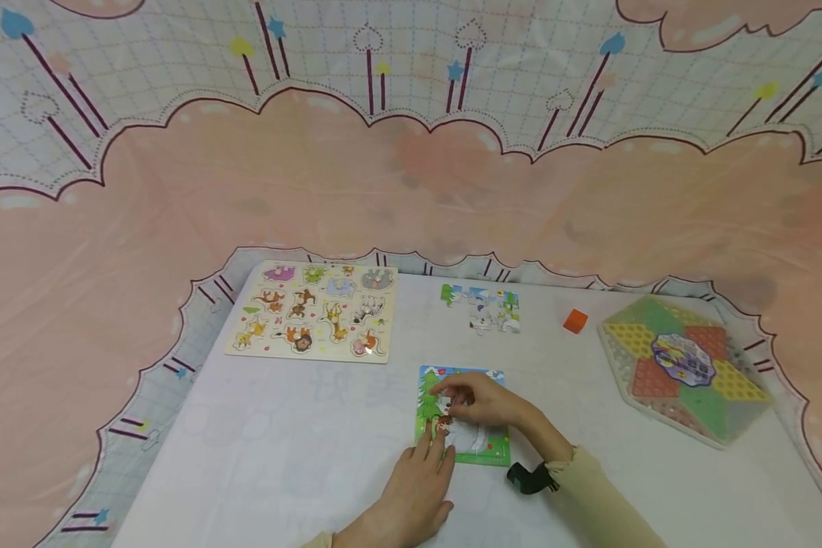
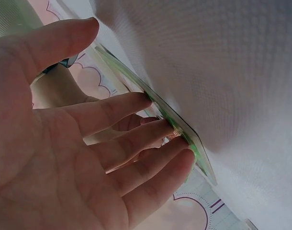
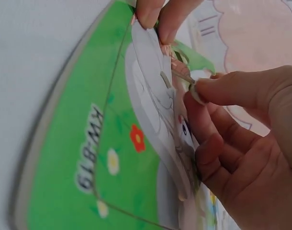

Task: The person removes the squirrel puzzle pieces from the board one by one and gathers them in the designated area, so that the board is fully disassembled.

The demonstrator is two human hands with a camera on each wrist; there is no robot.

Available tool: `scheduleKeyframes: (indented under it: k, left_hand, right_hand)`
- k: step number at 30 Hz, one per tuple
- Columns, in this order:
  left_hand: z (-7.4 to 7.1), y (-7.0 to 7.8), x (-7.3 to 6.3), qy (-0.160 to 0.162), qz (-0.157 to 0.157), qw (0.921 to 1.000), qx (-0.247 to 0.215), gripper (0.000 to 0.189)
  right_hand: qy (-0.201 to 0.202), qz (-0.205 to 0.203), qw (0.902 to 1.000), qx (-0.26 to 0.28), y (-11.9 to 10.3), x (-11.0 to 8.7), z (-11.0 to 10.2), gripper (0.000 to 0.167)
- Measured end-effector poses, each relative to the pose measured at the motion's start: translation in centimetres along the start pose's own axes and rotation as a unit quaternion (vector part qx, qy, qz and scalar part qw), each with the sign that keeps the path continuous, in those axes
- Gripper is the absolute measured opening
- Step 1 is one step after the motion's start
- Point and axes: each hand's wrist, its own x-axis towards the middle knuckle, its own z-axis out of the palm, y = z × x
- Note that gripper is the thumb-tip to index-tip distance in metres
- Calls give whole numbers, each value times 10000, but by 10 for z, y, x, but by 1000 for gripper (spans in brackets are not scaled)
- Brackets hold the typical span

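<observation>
A small jigsaw tray (image 1: pixel 485 455) with a green border and a tree picture lies flat on the table in front of me. My left hand (image 1: pixel 430 455) rests with straight fingers on the tray's near left edge (image 2: pixel 183 128). Over the picture, my right hand (image 1: pixel 455 399) is curled, thumb and fingers pinching the rim of a white-and-brown puzzle piece (image 3: pixel 151 91). That piece stands slightly raised from the green tray (image 3: pixel 84 124) in the right wrist view. The left hand's fingertips (image 3: pixel 150 12) touch the same piece at its far end.
A wooden animal peg puzzle (image 1: pixel 311 310) lies at the back left. Loose joined jigsaw pieces (image 1: pixel 482 308) and an orange cube (image 1: pixel 575 320) sit behind the tray. A hexagonal coloured peg board (image 1: pixel 685 365) is at the right. Pink patterned cloth hangs all round the table.
</observation>
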Motion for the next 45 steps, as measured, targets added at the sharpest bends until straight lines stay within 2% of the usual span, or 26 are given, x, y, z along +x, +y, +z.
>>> scheduleKeyframes:
  k: [7, 13, 16, 20, 23, 28, 31, 35, 39, 42, 45]
  left_hand:
    - [1, 0, 0, 54, -26, 10000, 21, 70]
    - [0, 0, 2, -119, -23, 9999, -16, 70]
    - [-1, -1, 2, -199, -5, 9998, 11, 69]
    - [-2, -1, 2, -236, -5, 9997, 51, 69]
    - [-2, -1, 2, -224, -11, 9997, 68, 68]
    - [-2, -2, 2, -208, -22, 9997, 92, 68]
    - [-1, -2, 1, -177, 1, 9998, 75, 68]
    - [-1, -2, 1, -142, 46, 9999, 57, 69]
    - [-1, -2, 1, -169, 58, 9998, 37, 69]
    - [-1, -2, 2, -184, 86, 9998, 33, 69]
    - [-1, -2, 2, -173, 125, 9998, 36, 68]
  right_hand:
    - [736, -299, 9967, 183, -4, 3, -7, 31]
    - [1202, -21, 9893, 824, 8, 17, -24, 33]
    - [1806, -13, 9784, 1009, 17, 27, -34, 30]
    - [2708, -3, 9548, 1225, 27, 41, -47, 25]
    - [3038, 128, 9438, 1293, 32, 50, -53, 23]
    - [3200, 455, 9420, 905, 36, 63, -58, 25]
    - [3193, 694, 9446, 322, 37, 67, -59, 31]
    - [2899, 846, 9517, -558, 35, 69, -59, 39]
    - [2561, 684, 9570, -1176, 31, 69, -59, 42]
    - [2412, 625, 9554, -1583, 28, 70, -60, 44]
    - [2397, 762, 9479, -1955, 27, 72, -62, 44]
